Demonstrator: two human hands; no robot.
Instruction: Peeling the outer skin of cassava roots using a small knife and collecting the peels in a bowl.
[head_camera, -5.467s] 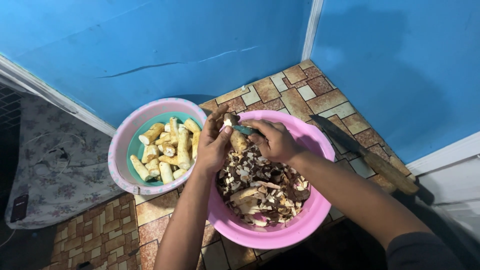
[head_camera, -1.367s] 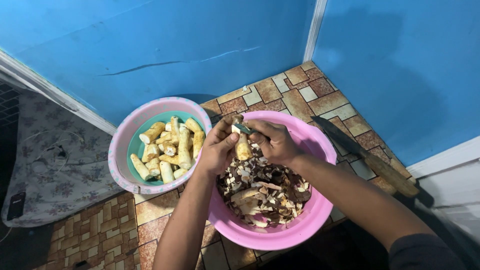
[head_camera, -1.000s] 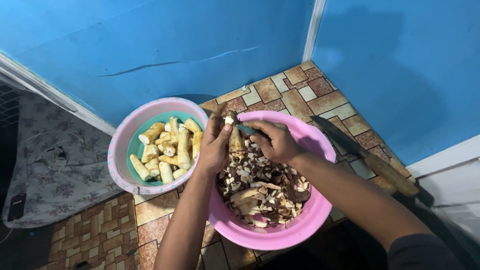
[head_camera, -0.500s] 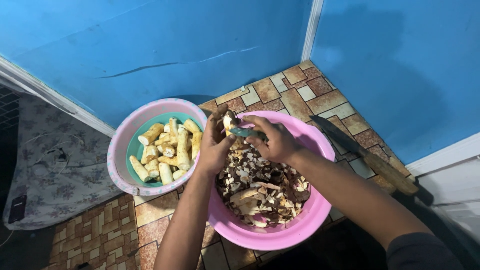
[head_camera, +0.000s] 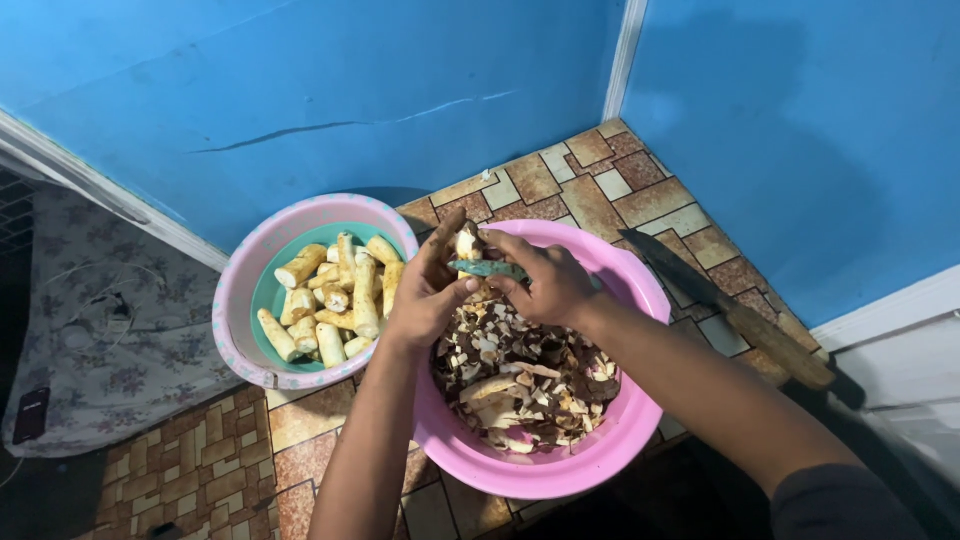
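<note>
Right now the left hand (head_camera: 425, 295) has its grip clenched round a pale root piece (head_camera: 466, 243), whose tip pokes out at the hand's 1 o'clock. The right hand (head_camera: 545, 283) grasps a small teal-handled peeler (head_camera: 488, 268), laid against the root just at its 5 o'clock. Both hover over the pink basin (head_camera: 628, 428) of brown peelings (head_camera: 525, 375). At 9 o'clock sits a bowl (head_camera: 240, 290) of peeled roots (head_camera: 335, 295); at 3 o'clock a big knife (head_camera: 730, 310) lies on the tiled floor (head_camera: 560, 175)
</note>
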